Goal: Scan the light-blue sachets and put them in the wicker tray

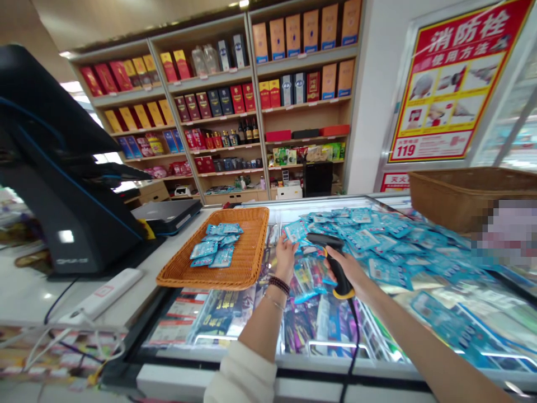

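My left hand (285,256), with a beaded bracelet at the wrist, reaches over the glass-topped freezer (235,351). Its fingers are closed on the lower edge of a small blue packet (296,229). In my right hand (349,270) is a black and yellow barcode scanner (340,275), its head just right of that packet and its cord hanging down. A large heap of similar blue packets (390,238) spreads over the glass to the right. Left of my hands, a brown woven basket (247,275) holds several blue packets (220,246).
A black checkout terminal (75,224) stands at left, near a flat dark scale (168,214) and a white power strip (103,294) with cables. A deeper brown basket (457,196) sits at right. Shelves of boxed goods (218,103) line the back wall.
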A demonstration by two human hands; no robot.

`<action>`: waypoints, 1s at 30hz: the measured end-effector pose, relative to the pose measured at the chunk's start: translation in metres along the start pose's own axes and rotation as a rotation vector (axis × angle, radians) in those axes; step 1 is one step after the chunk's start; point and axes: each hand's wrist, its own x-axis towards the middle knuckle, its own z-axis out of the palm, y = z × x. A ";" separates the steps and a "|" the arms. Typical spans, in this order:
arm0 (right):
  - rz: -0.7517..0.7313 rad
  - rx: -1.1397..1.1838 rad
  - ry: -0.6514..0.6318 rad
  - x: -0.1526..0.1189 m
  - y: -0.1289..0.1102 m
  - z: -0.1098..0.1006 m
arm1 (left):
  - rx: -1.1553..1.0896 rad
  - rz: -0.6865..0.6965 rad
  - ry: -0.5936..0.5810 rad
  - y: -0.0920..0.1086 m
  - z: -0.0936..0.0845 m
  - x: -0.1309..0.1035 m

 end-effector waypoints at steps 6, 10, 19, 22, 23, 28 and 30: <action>0.003 0.032 -0.002 0.004 0.004 -0.003 | 0.034 -0.002 -0.017 0.007 0.002 -0.004; 0.010 0.039 -0.023 0.003 0.002 -0.004 | 0.117 -0.003 0.005 0.010 0.004 -0.006; -0.027 0.045 -0.046 -0.003 -0.001 -0.003 | 0.094 0.009 0.030 0.018 0.008 -0.014; -0.035 0.104 -0.033 -0.004 -0.009 0.002 | 0.035 -0.002 0.089 0.026 0.014 -0.015; -0.031 0.125 -0.029 -0.002 -0.012 0.004 | 0.012 -0.008 0.112 0.030 0.016 -0.015; -0.003 0.204 0.006 0.019 -0.021 0.028 | -0.043 -0.019 0.144 0.071 0.015 -0.005; -0.023 0.216 -0.022 0.029 -0.022 0.044 | -0.036 0.011 0.149 0.096 0.002 0.001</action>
